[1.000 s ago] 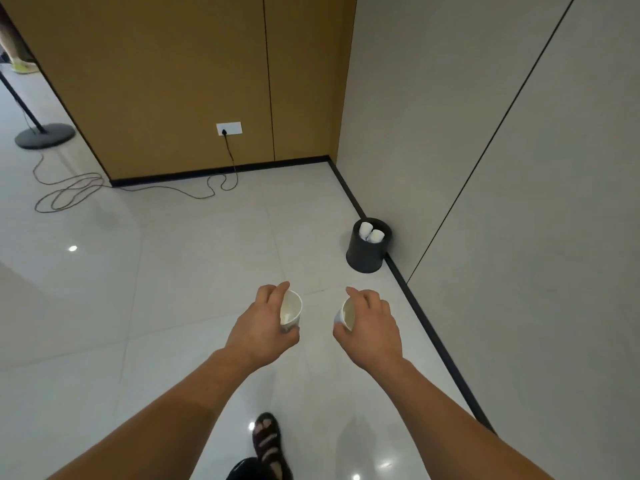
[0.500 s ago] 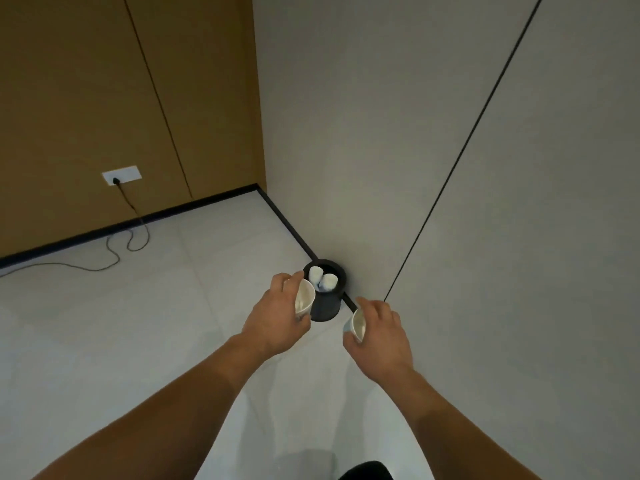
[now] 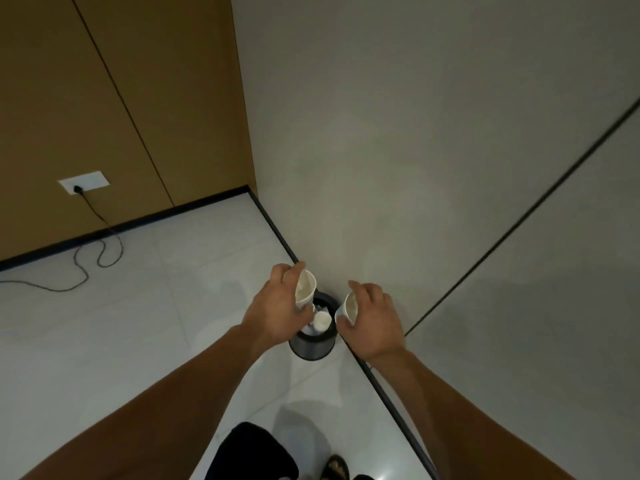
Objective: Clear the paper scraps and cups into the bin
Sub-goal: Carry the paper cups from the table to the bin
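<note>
Cups: two white paper ones, both held in the air at the bin.

Head view:
- left cup is in the left hand, fingers curled round its side; its mouth is tilted right and toward the camera; it hangs over the left part of the bin's opening.
- right cup is in the right hand, thumb below and fingers wrapped over its wall; its mouth is tilted left; it sits at the bin's right rim.
- the two cups are near each other but apart, with the bin opening showing between them.
- bin is small, round and dark; it stands on the pale tiled floor, close against the black skirting at the foot of the grey wall — touching or not, cannot tell.
- inside the bin is a binned cup, white, with its mouth up; pale bits lie beside it, too small to identify and partly hidden by the left hand.
- far left is a brown panel with a white socket; a black cable runs down from it and loops over the floor.
- at the bottom edge are a sandal and some dark cloth.
</note>
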Available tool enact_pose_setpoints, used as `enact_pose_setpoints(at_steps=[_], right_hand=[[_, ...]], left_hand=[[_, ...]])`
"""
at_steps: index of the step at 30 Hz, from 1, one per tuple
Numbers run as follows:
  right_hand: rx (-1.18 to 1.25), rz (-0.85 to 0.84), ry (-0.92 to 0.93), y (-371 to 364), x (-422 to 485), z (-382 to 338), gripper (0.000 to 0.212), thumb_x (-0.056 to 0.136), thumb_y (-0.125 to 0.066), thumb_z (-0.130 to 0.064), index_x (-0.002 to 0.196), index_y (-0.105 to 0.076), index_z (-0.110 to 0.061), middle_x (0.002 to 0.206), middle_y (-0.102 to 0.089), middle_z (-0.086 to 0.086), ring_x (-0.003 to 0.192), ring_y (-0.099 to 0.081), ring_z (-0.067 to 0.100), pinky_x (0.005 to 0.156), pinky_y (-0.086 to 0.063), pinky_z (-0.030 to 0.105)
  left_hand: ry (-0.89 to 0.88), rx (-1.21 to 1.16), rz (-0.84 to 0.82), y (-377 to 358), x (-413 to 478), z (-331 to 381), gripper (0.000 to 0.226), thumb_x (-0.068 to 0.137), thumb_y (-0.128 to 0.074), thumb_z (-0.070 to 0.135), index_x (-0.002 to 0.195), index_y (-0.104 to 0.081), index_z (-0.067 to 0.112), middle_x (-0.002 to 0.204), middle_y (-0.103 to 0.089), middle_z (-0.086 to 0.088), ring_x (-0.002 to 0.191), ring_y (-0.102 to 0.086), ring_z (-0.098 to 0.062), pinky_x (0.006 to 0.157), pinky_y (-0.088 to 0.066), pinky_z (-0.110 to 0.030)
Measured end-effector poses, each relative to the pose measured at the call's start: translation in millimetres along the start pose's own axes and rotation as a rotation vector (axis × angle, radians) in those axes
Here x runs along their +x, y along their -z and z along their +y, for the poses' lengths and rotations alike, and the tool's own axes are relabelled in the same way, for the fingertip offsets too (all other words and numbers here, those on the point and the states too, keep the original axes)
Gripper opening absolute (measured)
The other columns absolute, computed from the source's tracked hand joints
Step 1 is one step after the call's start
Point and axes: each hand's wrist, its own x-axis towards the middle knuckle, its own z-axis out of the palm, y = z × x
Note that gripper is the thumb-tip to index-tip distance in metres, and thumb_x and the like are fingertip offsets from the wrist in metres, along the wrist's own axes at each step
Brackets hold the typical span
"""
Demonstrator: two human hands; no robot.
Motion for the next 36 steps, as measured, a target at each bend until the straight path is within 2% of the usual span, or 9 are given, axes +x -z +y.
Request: enact_pose_setpoints(at_steps=[6, 11, 16, 19, 23, 26, 31, 34, 36], right_hand=[[0.011, -0.112, -0.061, -37, 89, 9, 0.07, 0.087, -0.06, -0.041, 0.148, -0.029, -0.026, 0.143, -0.035, 0.0, 0.124, -0.037, 0.021, 0.102, -0.038, 0.03], [0.05, -0.137, -0.167, -79, 147, 14, 0.072, 0.086, -0.063, -0.044, 0.148, -0.03, -0.024, 0.14, -0.038, 0.0, 0.12, -0.04, 0.019, 0.098, -0.041, 0.029], [0.064, -0.158, -0.232, -133, 201, 28, 0.069, 0.084, -0.066, -0.044, 0.143, -0.037, -0.022, 0.135, -0.043, 0.0, 0.114, -0.045, 0.015, 0.089, -0.047, 0.023], [0.089, -0.164, -0.27, -178, 231, 52, 0.068, 0.082, -0.07, -0.041, 0.14, -0.04, -0.023, 0.132, -0.046, -0.003, 0.113, -0.047, 0.012, 0.086, -0.044, 0.018], [0.124, -0.18, -0.298, -254, 269, 100, 0.067, 0.082, -0.07, -0.041, 0.139, -0.038, -0.027, 0.133, -0.045, -0.005, 0.115, -0.046, 0.011, 0.086, -0.047, 0.02], [0.131, -0.197, -0.301, -322, 284, 139, 0.067, 0.081, -0.072, -0.036, 0.138, -0.038, -0.025, 0.133, -0.046, -0.002, 0.116, -0.048, 0.016, 0.083, -0.045, 0.02], [0.142, -0.211, -0.312, -426, 291, 184, 0.067, 0.08, -0.074, -0.031, 0.138, -0.042, -0.02, 0.13, -0.05, 0.004, 0.115, -0.052, 0.021, 0.083, -0.056, 0.032], [0.125, -0.218, -0.3, -474, 288, 198, 0.071, 0.08, -0.076, -0.031, 0.14, -0.044, -0.015, 0.131, -0.052, 0.009, 0.115, -0.054, 0.026, 0.085, -0.057, 0.037], [0.11, -0.213, -0.288, -499, 281, 204, 0.075, 0.078, -0.078, -0.031, 0.142, -0.043, -0.012, 0.133, -0.051, 0.011, 0.119, -0.053, 0.029, 0.091, -0.055, 0.041]], left_hand=[[0.036, -0.008, -0.106, -13, 102, -50, 0.082, 0.083, -0.067, 0.036, 0.149, -0.022, 0.022, 0.142, -0.027, 0.0, 0.12, -0.047, -0.024, 0.097, -0.045, -0.033], [0.028, -0.028, -0.241, -34, 186, -96, 0.081, 0.082, -0.067, 0.036, 0.149, -0.022, 0.024, 0.145, -0.027, 0.001, 0.121, -0.046, -0.024, 0.098, -0.044, -0.034], [0.039, -0.036, -0.32, -72, 256, -144, 0.082, 0.081, -0.071, 0.037, 0.147, -0.024, 0.025, 0.142, -0.032, 0.001, 0.117, -0.049, -0.019, 0.089, -0.044, -0.023], [0.075, -0.061, -0.358, -116, 289, -171, 0.084, 0.081, -0.071, 0.035, 0.148, -0.022, 0.026, 0.141, -0.031, 0.001, 0.117, -0.048, -0.018, 0.089, -0.046, -0.023], [0.127, -0.121, -0.336, -197, 322, -205, 0.084, 0.08, -0.074, 0.032, 0.147, -0.025, 0.024, 0.141, -0.033, 0.001, 0.119, -0.047, -0.018, 0.092, -0.049, -0.029], [0.136, -0.139, -0.339, -266, 335, -237, 0.082, 0.08, -0.075, 0.029, 0.146, -0.028, 0.022, 0.143, -0.032, 0.001, 0.121, -0.046, -0.018, 0.091, -0.044, -0.023], [0.077, -0.085, -0.395, -367, 346, -290, 0.081, 0.081, -0.074, 0.027, 0.147, -0.028, 0.021, 0.147, -0.03, 0.0, 0.127, -0.043, -0.02, 0.093, -0.036, -0.02], [0.022, 0.001, -0.409, -409, 348, -318, 0.081, 0.082, -0.071, 0.031, 0.149, -0.027, 0.021, 0.149, -0.03, -0.002, 0.133, -0.036, -0.023, 0.103, -0.037, -0.029], [-0.012, 0.11, -0.458, -429, 342, -333, 0.084, 0.081, -0.069, 0.036, 0.15, -0.023, 0.024, 0.151, -0.027, -0.001, 0.139, -0.026, -0.024, 0.111, -0.032, -0.037]])
